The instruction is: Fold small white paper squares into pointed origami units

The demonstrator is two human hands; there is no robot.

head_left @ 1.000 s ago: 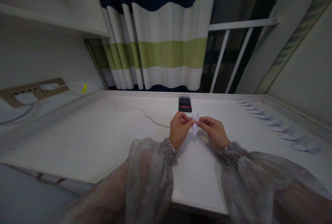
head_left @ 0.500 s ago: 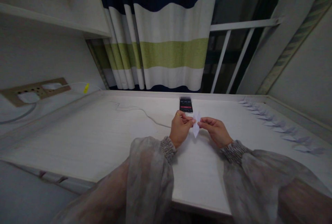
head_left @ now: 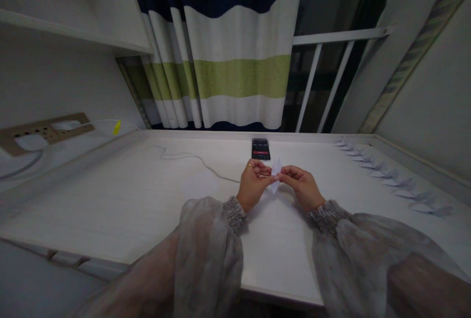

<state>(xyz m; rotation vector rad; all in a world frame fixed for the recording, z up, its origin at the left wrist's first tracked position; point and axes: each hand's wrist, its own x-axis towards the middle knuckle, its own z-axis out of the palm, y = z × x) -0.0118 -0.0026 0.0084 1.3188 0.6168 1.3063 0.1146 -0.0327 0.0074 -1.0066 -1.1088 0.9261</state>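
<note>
A small folded piece of white paper [head_left: 275, 188], pointed at its upper and lower ends, is held upright above the desk. My left hand [head_left: 253, 183] pinches it from the left between thumb and fingers; a ring shows on one finger. From the other side, my right hand [head_left: 300, 185] grips the same paper, its thumb tip close to the left thumb. The fingers cover the paper's middle, so its folds there are hidden. Just beyond my hands lies a phone [head_left: 261, 151] with a lit dark screen.
A row of several folded white paper pieces [head_left: 390, 180] runs along the right side of the white desk [head_left: 121, 210]. A thin white cable [head_left: 206, 165] trails across its back left. Sockets with plugs [head_left: 44, 134] are on the left wall; a striped curtain [head_left: 239, 77] hangs behind.
My left thumb has moved across the paper's middle, and the two thumbs are closer together. The whole view has shifted slightly. Both hands still hold the paper.
</note>
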